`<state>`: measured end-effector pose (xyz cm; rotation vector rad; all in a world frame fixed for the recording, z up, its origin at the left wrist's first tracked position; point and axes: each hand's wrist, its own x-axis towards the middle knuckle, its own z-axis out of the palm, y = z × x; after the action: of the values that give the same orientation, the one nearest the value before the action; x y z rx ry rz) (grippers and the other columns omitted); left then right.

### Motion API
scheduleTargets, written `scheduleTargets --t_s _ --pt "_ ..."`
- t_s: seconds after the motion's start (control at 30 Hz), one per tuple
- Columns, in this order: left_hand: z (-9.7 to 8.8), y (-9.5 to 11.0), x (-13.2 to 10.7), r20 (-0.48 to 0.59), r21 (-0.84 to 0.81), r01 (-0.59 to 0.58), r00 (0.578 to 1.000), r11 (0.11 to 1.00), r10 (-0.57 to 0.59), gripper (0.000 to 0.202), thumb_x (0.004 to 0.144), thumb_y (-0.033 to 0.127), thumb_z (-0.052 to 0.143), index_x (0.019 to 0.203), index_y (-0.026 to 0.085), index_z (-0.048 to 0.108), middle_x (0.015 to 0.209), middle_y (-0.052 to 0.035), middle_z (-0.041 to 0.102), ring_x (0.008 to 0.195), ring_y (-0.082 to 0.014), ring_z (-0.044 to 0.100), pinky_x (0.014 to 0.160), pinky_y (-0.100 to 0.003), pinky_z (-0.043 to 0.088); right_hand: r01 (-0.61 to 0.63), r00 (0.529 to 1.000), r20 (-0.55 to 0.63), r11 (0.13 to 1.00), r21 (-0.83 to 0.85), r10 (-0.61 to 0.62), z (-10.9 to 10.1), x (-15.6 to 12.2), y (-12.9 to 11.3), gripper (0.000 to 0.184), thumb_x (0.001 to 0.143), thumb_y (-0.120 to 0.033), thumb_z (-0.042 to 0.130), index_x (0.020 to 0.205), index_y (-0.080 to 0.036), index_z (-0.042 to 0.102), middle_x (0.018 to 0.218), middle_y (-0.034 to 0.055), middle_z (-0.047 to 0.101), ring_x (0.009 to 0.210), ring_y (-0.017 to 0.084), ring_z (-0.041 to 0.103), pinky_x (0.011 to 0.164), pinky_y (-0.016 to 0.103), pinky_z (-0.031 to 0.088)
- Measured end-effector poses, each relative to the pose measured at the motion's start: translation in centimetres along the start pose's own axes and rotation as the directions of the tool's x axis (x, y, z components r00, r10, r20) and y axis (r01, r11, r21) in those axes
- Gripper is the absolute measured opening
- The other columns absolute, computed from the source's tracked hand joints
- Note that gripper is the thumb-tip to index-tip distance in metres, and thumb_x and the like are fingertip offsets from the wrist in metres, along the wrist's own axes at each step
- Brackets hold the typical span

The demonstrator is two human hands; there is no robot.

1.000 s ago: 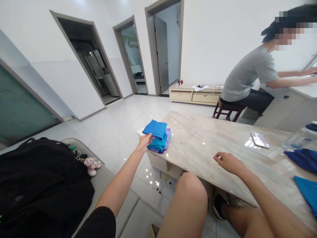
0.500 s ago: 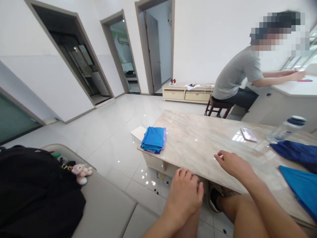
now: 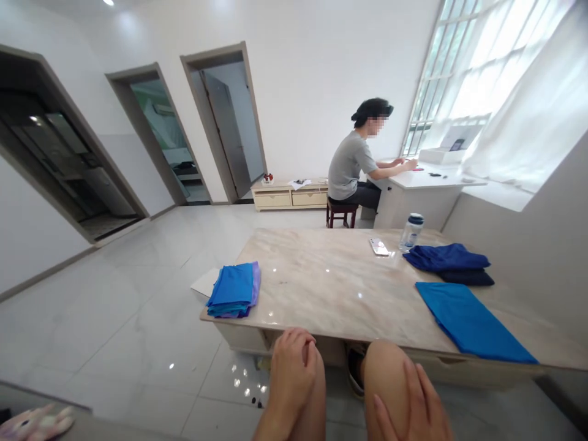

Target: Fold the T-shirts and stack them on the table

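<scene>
My left hand rests flat on my left knee, fingers together and holding nothing. Low at the frame's bottom, my right hand lies open on my right knee. In front of me stands a marble-topped low table. A stack of folded blue and purple cloths sits on its left corner. One blue cloth lies spread flat on the right side. Behind it lies a pile of dark blue cloths.
A phone and a water bottle stand at the table's far side. A person in a grey shirt sits on a stool at a white desk by the window. A low cabinet stands against the far wall, beside open doorways.
My left hand left the folded stack and came back to my knee. My right hand came off the table onto my other knee. The view swung right and up.
</scene>
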<state>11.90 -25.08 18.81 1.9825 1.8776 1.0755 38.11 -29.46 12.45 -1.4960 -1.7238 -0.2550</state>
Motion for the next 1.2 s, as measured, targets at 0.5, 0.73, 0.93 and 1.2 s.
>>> scheduleTargets --t_s 0.5,0.73,0.93,1.2 --pt "3.4 5.3 -0.6 0.049 0.187 -0.225 0.974 0.956 0.220 0.020 0.100 0.010 0.056 0.104 0.020 0.073 0.109 -0.0078 0.076 0.113 -0.0278 0.069 0.110 -0.052 0.057 -0.242 0.966 0.093 0.970 0.012 0.239 -1.5 -0.8 -0.5 0.077 0.108 -0.065 0.046 0.175 -0.031 0.029 0.167 0.0137 0.053 0.143 0.039 0.062 0.106 0.053 0.061" --pt "2.5 2.8 -2.1 -0.022 0.254 -0.289 0.952 0.923 0.304 0.032 0.104 0.016 0.054 0.127 0.023 0.076 0.136 -0.0096 0.077 0.137 -0.0303 0.065 0.121 -0.058 0.051 -0.230 0.971 0.087 0.972 0.057 0.224 -1.0 -0.7 -0.4 0.076 0.109 -0.061 0.047 0.176 -0.029 0.028 0.167 0.0136 0.052 0.147 0.037 0.059 0.113 0.052 0.057" --pt "2.7 2.1 -2.3 0.016 0.267 -0.283 0.957 0.921 0.289 0.034 0.106 0.019 0.053 0.132 0.021 0.076 0.142 -0.0108 0.075 0.142 -0.0306 0.063 0.124 -0.059 0.050 -0.200 0.978 0.066 0.978 0.055 0.196 -0.8 -0.2 -1.0 0.076 0.110 -0.059 0.049 0.175 -0.027 0.028 0.167 0.0159 0.052 0.147 0.038 0.058 0.116 0.055 0.054" --pt "1.9 4.0 -3.2 -0.005 0.316 -0.303 0.947 0.899 0.321 0.031 0.105 0.019 0.055 0.128 0.021 0.076 0.142 -0.0120 0.075 0.143 -0.0316 0.063 0.125 -0.058 0.046 -0.192 0.980 0.076 0.978 0.077 0.187 -1.3 -0.3 -2.2 0.078 0.110 -0.055 0.053 0.177 -0.028 0.024 0.169 0.0170 0.048 0.149 0.038 0.056 0.116 0.057 0.056"
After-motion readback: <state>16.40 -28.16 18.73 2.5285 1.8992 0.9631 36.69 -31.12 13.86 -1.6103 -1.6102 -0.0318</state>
